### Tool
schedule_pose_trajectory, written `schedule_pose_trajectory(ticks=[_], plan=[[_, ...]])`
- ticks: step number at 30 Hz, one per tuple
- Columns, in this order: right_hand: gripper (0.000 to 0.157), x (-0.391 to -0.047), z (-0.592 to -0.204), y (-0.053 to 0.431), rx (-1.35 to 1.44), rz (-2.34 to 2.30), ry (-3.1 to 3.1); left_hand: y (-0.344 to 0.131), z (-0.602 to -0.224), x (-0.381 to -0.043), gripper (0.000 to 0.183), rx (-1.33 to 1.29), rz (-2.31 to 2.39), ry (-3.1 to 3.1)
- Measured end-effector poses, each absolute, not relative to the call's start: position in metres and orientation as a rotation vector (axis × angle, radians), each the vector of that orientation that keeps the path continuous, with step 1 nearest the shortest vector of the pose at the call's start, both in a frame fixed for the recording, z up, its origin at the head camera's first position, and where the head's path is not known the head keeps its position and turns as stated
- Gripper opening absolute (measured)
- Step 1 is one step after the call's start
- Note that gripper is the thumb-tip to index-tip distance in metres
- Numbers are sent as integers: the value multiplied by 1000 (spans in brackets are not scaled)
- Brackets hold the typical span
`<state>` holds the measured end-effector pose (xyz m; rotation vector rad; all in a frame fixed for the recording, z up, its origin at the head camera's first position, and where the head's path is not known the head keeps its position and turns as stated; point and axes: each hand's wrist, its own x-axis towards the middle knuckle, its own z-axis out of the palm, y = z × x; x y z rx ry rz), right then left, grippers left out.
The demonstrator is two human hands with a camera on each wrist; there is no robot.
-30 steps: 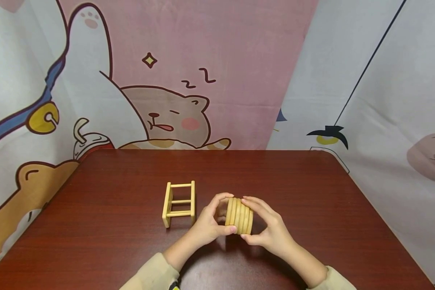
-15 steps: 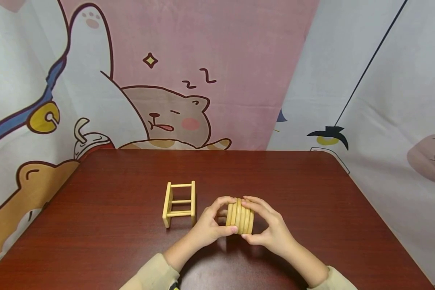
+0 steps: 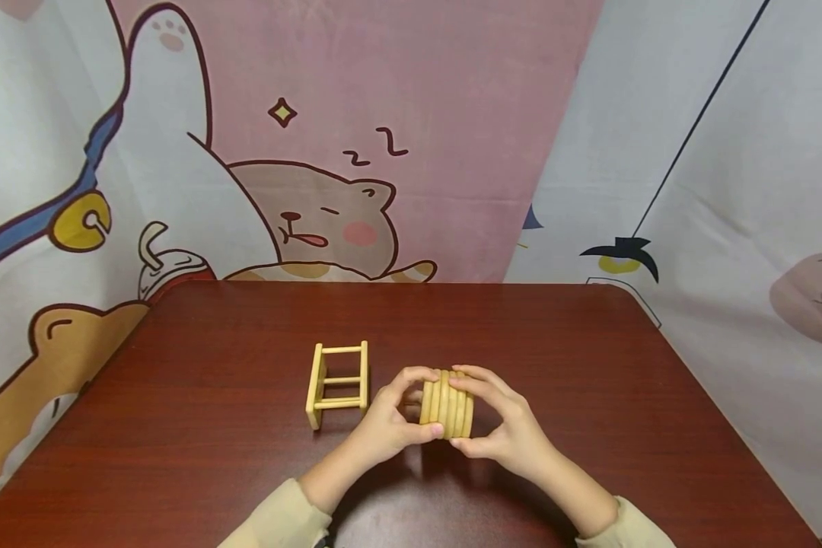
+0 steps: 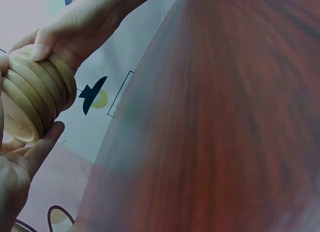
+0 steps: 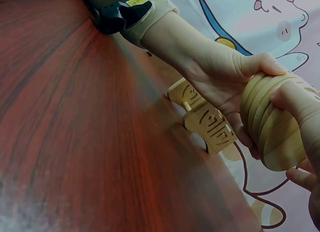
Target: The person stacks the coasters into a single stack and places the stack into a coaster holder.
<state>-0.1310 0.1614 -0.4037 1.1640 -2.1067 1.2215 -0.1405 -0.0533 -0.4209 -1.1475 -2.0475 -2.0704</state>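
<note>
In the head view, a stack of several round wooden coasters point(image 3: 447, 407) stands on edge between both hands, above the table. My left hand point(image 3: 387, 426) grips the stack's left side, thumb at the near edge and fingers over the far edge. From the right, my right hand point(image 3: 517, 430) holds the other side the same way. The left wrist view shows a coaster face point(image 4: 20, 115) with a thin marking. A small wooden rack point(image 3: 313, 388) with rails stands left of my left hand; cut-out patterns show on its side panel point(image 5: 210, 127) in the right wrist view.
A dark reddish-brown table point(image 3: 212, 365) lies under the hands. Behind it and at its sides hangs a cloth point(image 3: 479, 137) printed with cartoon animals. A dark band point(image 5: 122, 15) sits at the left sleeve.
Both hands and the coaster stack have shifted slightly left and up in the head view. The grip on the stack looks about the same, and the rack stands where it was.
</note>
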Motion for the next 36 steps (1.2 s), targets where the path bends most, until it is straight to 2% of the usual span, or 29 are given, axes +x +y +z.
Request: schedule_pose_trajectory(ticks=[36], plan=[[72,-164,-383,105,1300,1337,-2062,-109,-389,-143,60,-982,-2030,-2008]])
